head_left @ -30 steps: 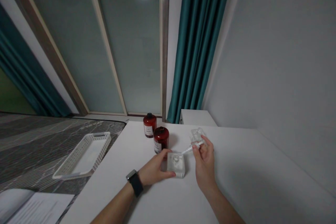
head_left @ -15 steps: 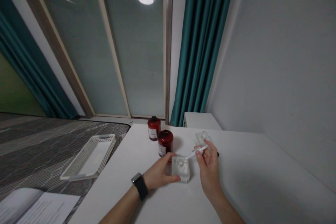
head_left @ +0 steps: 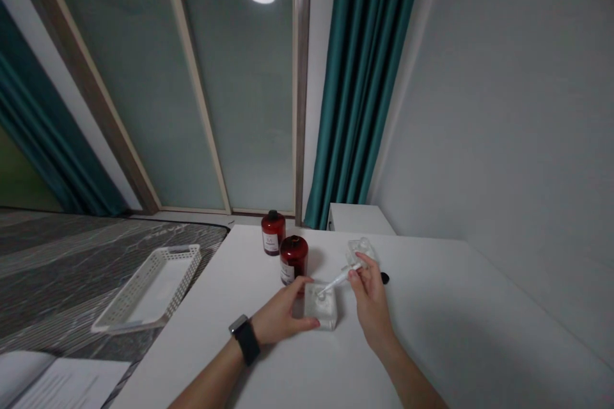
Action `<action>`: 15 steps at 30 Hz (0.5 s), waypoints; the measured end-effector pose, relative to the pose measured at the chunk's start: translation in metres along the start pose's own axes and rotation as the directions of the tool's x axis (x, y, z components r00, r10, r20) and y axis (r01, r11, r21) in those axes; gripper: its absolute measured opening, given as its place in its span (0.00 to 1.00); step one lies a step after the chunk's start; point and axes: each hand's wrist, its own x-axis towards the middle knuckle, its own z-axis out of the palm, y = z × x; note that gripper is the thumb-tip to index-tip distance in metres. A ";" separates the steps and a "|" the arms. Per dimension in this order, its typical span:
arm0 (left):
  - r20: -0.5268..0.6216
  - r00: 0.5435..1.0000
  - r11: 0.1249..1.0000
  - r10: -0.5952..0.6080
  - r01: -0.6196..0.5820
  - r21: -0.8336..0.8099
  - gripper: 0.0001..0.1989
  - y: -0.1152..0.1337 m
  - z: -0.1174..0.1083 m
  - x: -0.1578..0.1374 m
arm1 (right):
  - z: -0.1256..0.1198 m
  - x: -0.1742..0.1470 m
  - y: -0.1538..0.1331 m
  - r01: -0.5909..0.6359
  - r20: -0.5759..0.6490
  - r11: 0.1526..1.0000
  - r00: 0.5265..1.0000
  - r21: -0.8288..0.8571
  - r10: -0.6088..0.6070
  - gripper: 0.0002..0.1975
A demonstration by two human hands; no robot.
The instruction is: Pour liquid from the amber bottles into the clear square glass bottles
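My left hand, with a dark watch at its wrist, is closed round the side of a clear square mold standing on the white table. Its thumb is at the near edge and its fingers at the far side. Between the thumb and fingers of my right hand is a slim whitish dropper. It slants down to the left, its tip at the hollow in the top of the mold. Just beyond my right hand lies another clear piece, partly covered by the fingers.
Two dark red bottles with white labels, a front bottle and a rear bottle, stand beyond my left hand. A small black round thing lies right of my right hand. Left of the table are a white basket and an open book.
The dropper's tip has moved left and down, from the mold's far right edge to the hollow in its top. My left hand keeps its hold; the whole view has shifted slightly.
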 end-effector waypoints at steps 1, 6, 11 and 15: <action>0.005 1.000 1.000 0.002 -0.002 0.001 0.30 0.000 0.000 0.000 | -0.002 0.002 -0.001 -0.004 -0.005 1.000 1.000 -0.001 0.004 0.22; 0.010 1.000 1.000 0.000 0.001 -0.028 0.31 0.000 0.000 0.000 | -0.008 0.006 -0.003 -0.016 -0.049 1.000 0.999 -0.005 0.016 0.22; 0.006 1.000 0.998 0.013 -0.013 -0.055 0.30 0.001 0.000 0.000 | -0.008 0.004 0.002 0.043 -0.024 0.999 0.999 -0.022 -0.044 0.22; 0.002 1.000 0.998 0.015 -0.015 -0.067 0.30 0.002 0.000 0.000 | -0.007 0.002 0.003 0.084 0.057 0.996 0.995 -0.026 -0.082 0.20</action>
